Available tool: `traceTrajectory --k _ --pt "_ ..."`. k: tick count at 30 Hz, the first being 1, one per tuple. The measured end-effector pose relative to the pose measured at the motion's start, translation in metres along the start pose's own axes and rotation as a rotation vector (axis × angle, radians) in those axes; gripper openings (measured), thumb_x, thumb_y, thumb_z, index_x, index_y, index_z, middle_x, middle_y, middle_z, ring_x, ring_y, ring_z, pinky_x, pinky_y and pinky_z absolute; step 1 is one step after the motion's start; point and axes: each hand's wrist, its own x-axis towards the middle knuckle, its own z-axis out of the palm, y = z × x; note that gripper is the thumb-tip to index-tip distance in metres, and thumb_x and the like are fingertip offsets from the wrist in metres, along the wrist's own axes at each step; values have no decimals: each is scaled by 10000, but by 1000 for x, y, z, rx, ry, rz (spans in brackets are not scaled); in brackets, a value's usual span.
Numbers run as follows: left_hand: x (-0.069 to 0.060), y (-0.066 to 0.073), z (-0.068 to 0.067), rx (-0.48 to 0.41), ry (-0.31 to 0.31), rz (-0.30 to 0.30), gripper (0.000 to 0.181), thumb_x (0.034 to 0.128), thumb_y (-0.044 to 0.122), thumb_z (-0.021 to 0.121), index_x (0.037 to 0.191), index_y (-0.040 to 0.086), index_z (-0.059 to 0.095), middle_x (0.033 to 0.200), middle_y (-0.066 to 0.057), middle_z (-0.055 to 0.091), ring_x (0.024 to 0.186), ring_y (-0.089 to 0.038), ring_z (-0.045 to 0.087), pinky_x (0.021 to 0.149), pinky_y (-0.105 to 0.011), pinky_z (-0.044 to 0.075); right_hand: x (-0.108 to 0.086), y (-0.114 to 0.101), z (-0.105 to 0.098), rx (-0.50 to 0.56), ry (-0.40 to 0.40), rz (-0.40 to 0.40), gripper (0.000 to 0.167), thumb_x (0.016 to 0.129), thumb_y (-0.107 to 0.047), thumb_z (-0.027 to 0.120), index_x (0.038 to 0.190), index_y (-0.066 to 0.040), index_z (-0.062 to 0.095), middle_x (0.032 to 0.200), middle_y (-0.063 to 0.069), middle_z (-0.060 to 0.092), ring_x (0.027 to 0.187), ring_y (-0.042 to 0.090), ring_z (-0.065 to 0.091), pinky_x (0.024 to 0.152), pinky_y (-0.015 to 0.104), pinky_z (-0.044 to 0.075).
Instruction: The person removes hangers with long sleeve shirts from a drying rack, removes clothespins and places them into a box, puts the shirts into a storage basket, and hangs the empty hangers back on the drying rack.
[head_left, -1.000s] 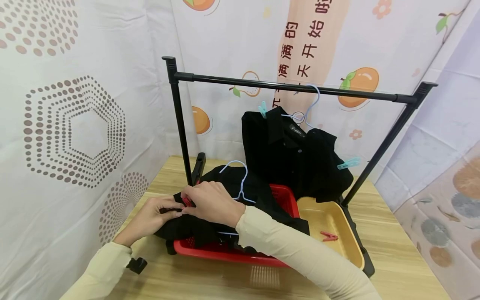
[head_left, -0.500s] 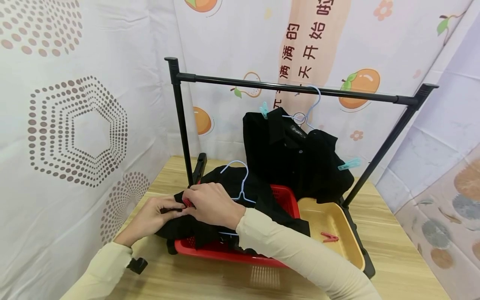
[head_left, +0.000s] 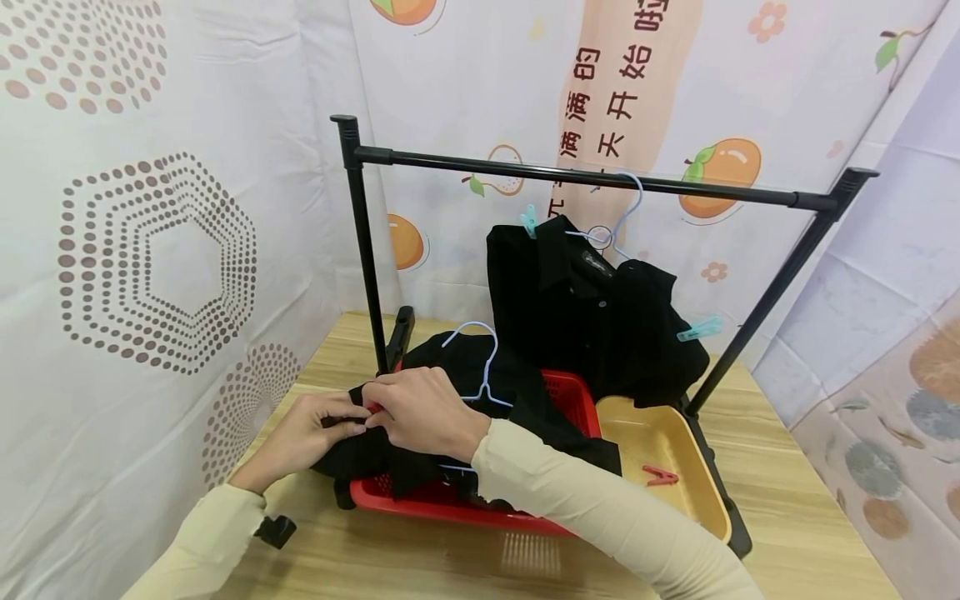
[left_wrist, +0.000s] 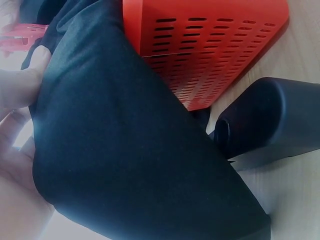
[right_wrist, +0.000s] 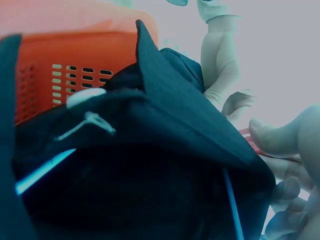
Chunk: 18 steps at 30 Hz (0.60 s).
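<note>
A black shirt (head_left: 450,358) lies over a red basket (head_left: 457,512), with a light blue hanger (head_left: 486,367) inside its collar. At the shirt's left edge my left hand (head_left: 303,433) pinches the black cloth between thumb and fingers. Close beside it my right hand (head_left: 427,410) pinches a red clothespin (left_wrist: 22,37), whose tip meets the cloth in the left wrist view. In the head view the clothespin is mostly hidden by the right hand. The right wrist view shows the right thumb (right_wrist: 275,137) on the clothespin, beside the shirt's edge.
Behind stands a black clothes rack (head_left: 585,173); another black shirt (head_left: 592,317) hangs from it, with teal clothespins (head_left: 699,327) on it. To the right, a yellow tray (head_left: 667,425) holds a loose red clothespin (head_left: 661,476). A black rack foot (head_left: 276,531) sits by the left forearm.
Both hands stay at the shirt's left edge. The right fingers shift slightly around the red clothespin, less of which shows now. The whole view drifts slightly.
</note>
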Motion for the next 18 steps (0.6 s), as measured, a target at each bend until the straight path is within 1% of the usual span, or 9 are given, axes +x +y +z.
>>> traceTrajectory --k 5,7,10,12,15,18 --pt "0 0 0 4 -3 -3 243 843 -36 806 1034 114 828 968 49 740 780 -64 633 635 -236 513 -1 2 2 39 45 -17 42 949 -233 766 911 -220 753 892 -116 722 615 25 548 467 133 333" --pt "-1 -1 -1 6 -4 -7 247 847 -36 803 1042 113 826 949 54 732 734 -62 596 605 -238 487 -2 3 3 51 61 -17 41 952 -218 760 912 -223 758 900 -122 726 609 22 551 472 131 335" --pt "-2 -2 -1 9 -3 -12 268 845 -43 802 1049 128 828 938 69 726 715 -58 578 595 -238 476 -2 4 4 68 91 -14 58 950 -185 755 912 -227 767 899 -132 729 595 20 557 466 134 334" --pt "-2 -3 -1 5 -5 -18 287 842 -47 802 1053 146 831 948 78 729 737 -52 599 606 -236 486 -2 3 5 76 109 -11 75 941 -164 755 906 -229 769 892 -138 730 591 18 564 460 134 331" --pt "-2 -3 -1 -14 -16 -28 309 847 -49 797 1067 165 832 998 70 744 833 -57 658 666 -238 531 -2 3 5 85 131 -7 113 923 -122 752 893 -230 772 876 -141 730 597 15 577 461 131 334" --pt "-1 -2 -2 -33 -29 -41 318 856 -44 790 1085 173 829 1028 68 747 895 -75 683 708 -254 558 -1 2 4 93 141 -7 143 911 -91 741 880 -228 772 866 -140 727 606 13 586 478 124 343"
